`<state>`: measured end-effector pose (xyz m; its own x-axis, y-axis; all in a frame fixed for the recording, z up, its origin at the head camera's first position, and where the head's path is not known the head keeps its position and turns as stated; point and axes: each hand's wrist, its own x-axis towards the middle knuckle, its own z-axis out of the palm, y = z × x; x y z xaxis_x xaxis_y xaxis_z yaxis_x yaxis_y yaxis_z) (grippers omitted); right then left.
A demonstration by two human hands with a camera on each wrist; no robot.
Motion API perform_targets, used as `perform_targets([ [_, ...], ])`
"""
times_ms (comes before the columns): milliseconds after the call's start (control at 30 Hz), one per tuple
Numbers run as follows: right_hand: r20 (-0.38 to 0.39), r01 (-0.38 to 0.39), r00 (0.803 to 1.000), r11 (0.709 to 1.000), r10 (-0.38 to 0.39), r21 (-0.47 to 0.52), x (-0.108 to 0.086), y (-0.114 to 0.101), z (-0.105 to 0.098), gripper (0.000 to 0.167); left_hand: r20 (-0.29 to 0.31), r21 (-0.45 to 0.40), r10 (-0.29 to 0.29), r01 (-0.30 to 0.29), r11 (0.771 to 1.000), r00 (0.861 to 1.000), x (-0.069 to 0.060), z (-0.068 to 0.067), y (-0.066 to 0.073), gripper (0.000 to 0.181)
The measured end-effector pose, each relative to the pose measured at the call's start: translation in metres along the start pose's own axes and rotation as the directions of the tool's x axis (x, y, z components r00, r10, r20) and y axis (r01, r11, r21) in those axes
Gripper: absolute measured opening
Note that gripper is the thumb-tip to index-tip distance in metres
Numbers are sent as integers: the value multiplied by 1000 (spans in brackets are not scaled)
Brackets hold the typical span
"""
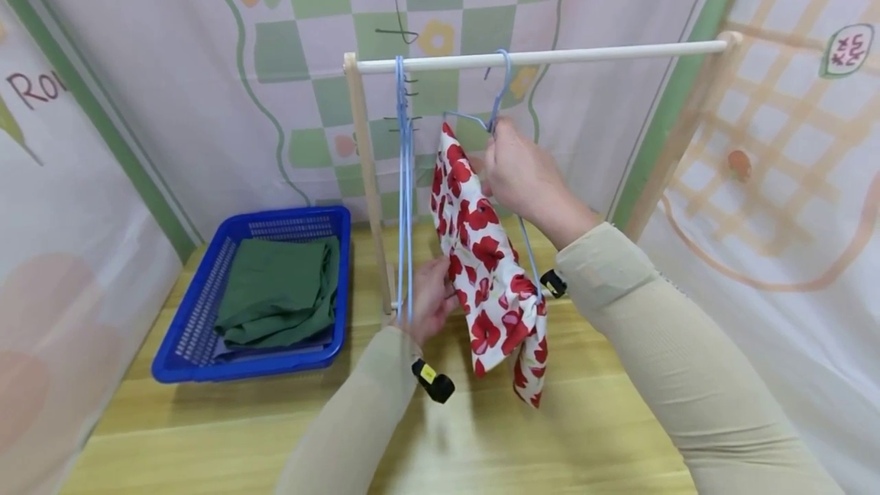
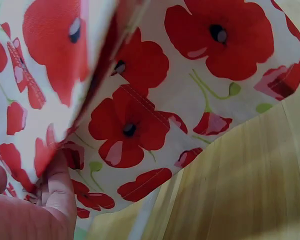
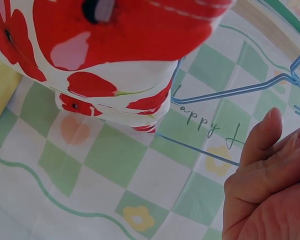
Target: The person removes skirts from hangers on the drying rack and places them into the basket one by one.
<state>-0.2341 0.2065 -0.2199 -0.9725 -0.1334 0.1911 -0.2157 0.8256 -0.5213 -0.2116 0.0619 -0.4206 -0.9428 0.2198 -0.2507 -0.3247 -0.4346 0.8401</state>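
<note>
A white cloth with red poppies (image 1: pixel 484 250) hangs at a slant on a blue wire hanger (image 1: pixel 505 86), whose hook is over the white rail (image 1: pixel 584 56). My right hand (image 1: pixel 525 174) grips the hanger just under its hook; in the right wrist view that hand (image 3: pixel 272 185) has curled fingers beside the wire. Lower down, my left hand (image 1: pixel 431 300) holds the cloth's left edge. The left wrist view shows the left hand (image 2: pixel 35 210) with its fingertips partly hidden in a fold of the poppy cloth (image 2: pixel 135 120).
Several more blue hangers (image 1: pixel 404 189) hang together at the rail's left end, in front of my left wrist. A blue basket (image 1: pixel 250 371) with folded green cloth (image 1: pixel 278 289) stands left of the rack's wooden post (image 1: pixel 367 174). Patterned curtains surround the wooden table (image 1: pixel 584 434).
</note>
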Motion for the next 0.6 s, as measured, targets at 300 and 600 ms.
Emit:
perform_targets([
  [300, -8, 2, 1000, 1000, -2, -11, 1, -1, 0, 46, -62, -53, -44, 41, 998, 997, 4, 0, 8, 33],
  [600, -9, -4, 1000, 1000, 4, -15, 1, 0, 0, 48, -74, -124, -30, 20, 992, 997, 7, 2, 16, 45],
])
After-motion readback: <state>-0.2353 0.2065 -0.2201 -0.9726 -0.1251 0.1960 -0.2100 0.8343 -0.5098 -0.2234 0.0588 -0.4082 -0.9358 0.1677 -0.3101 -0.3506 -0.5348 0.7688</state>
